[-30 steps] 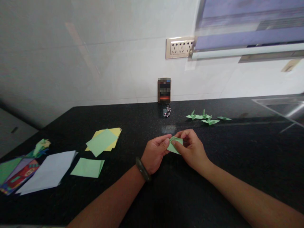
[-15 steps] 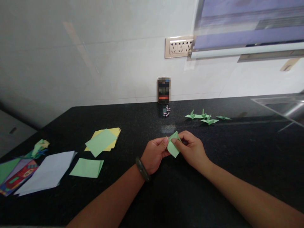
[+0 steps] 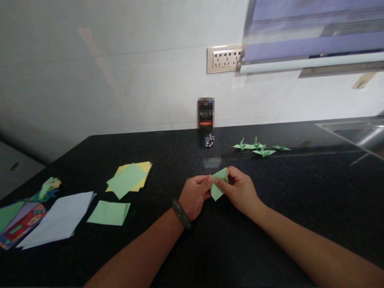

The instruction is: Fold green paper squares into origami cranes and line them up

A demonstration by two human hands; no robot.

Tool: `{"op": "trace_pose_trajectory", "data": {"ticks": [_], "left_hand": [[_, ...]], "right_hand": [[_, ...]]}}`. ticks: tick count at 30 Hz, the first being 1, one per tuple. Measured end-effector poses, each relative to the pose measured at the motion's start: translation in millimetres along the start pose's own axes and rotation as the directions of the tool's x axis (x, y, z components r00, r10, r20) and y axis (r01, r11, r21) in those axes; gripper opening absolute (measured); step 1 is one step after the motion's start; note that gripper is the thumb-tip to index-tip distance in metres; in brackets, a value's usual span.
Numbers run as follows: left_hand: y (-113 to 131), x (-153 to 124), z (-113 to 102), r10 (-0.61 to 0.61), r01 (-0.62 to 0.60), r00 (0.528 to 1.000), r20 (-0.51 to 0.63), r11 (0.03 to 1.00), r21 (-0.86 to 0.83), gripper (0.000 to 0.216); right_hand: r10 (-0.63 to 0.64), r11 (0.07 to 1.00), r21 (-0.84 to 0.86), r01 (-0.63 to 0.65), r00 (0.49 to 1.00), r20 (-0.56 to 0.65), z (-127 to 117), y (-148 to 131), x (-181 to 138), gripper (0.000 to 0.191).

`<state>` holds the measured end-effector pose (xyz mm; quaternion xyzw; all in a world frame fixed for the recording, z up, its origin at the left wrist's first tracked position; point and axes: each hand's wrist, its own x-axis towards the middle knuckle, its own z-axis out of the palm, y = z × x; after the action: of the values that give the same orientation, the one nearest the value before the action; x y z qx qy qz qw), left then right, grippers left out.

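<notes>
Both my hands meet over the middle of a black speckled counter (image 3: 270,224). Between them is a small folded piece of light green paper (image 3: 218,184), held just above the surface. My left hand (image 3: 193,196), with a dark bracelet on its wrist, pinches the paper's left edge. My right hand (image 3: 240,190) has thumb and fingers closed on the right side. Several finished green folded paper figures (image 3: 258,147) lie further back to the right.
Left of my hands lie a green sheet on yellow sheets (image 3: 129,181), a single green sheet (image 3: 109,213), a white sheet (image 3: 57,224) and a colourful packet (image 3: 15,228). A small dark box (image 3: 205,114) and beads (image 3: 211,141) stand by the wall. A sink (image 3: 357,132) is far right.
The green paper has been turned between my fingers, from lying flatter to standing more upright. Both hands stayed in about the same place.
</notes>
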<state>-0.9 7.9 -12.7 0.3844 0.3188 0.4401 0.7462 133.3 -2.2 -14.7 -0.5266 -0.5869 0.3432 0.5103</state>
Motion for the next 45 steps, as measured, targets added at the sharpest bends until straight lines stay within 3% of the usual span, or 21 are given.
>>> {"op": "trace_pose_trajectory", "data": {"ticks": [6,12,21,26,30,37,45], "left_hand": [[0.6,0.3,-1.0,-0.005,0.007,0.999,0.039,1.000,-0.030,0.032],[1.5,-0.2,-1.1,0.000,0.000,1.000,0.024,1.000,0.009,0.029],[-2.6,-0.1,-0.6,0.068,-0.046,0.994,-0.083,0.969,0.241,0.028],[0.3,1.1,-1.7,0.060,-0.050,0.996,-0.060,0.988,0.149,0.026],[5.1,1.1,-1.5,0.091,-0.087,0.994,-0.063,0.995,0.052,0.025],[5.9,-0.1,-0.6,0.109,-0.102,0.991,-0.079,0.991,0.090,0.025],[3.4,-2.2,1.1,0.116,-0.076,0.989,-0.091,0.930,0.359,0.024]], "right_hand": [[0.174,0.949,0.255,-0.187,0.982,0.070,1.0,-5.8,1.7,0.020],[0.174,0.936,0.303,-0.179,0.984,0.044,1.3,-8.6,1.1,0.020],[0.208,0.918,0.338,-0.206,0.978,0.032,1.8,-7.4,0.9,0.018],[0.163,0.862,0.479,-0.167,0.985,0.051,-1.2,-6.1,2.4,0.020],[0.129,0.760,0.618,-0.200,0.979,0.158,-2.6,-4.8,4.0,0.026],[0.132,0.877,0.430,-0.213,0.969,0.209,-3.0,0.2,4.8,0.021],[0.118,0.964,0.230,-0.137,0.988,0.098,-4.7,-7.9,3.3,0.024]]}}
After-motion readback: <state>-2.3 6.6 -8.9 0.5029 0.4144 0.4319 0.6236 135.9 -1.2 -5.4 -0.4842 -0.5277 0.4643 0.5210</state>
